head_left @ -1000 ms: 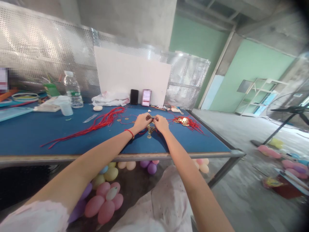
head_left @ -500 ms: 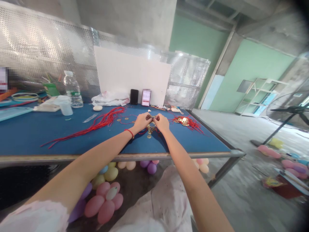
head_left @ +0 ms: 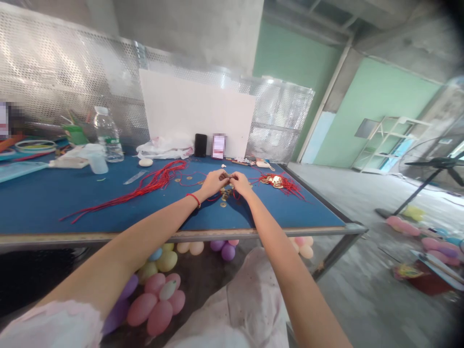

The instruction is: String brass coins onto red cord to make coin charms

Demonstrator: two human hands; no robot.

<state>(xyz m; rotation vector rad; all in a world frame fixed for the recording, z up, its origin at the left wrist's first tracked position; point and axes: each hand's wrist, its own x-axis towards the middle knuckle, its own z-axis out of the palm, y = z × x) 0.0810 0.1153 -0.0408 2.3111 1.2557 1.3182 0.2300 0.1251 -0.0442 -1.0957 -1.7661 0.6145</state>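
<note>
My left hand (head_left: 214,182) and my right hand (head_left: 240,183) meet fingertip to fingertip just above the table. Both are closed in a pinch. A thin red cord (head_left: 235,195) runs up into the fingers; the exact spot they grip is too small to make out. Beneath them lies a small pile of brass-coloured coins with holes (head_left: 225,193), with one coin (head_left: 223,204) nearer the front edge. To the left stretches a long bundle of red cords (head_left: 155,182). On the right sits a heap of coins tied with red cord (head_left: 278,182).
The blue tabletop (head_left: 145,212) also bears a water bottle (head_left: 107,135), a plastic cup (head_left: 97,159), a clear strip (head_left: 135,177) and a white case (head_left: 145,162). Two phones, one black (head_left: 200,145) and one lit (head_left: 219,146), lean on a white board (head_left: 195,106). Balloons (head_left: 155,299) lie below.
The fingertips have shifted slightly, with the right hand's fingers curling a little closer to the left's. Otherwise the view has only drifted slightly; objects on the table stay in place.
</note>
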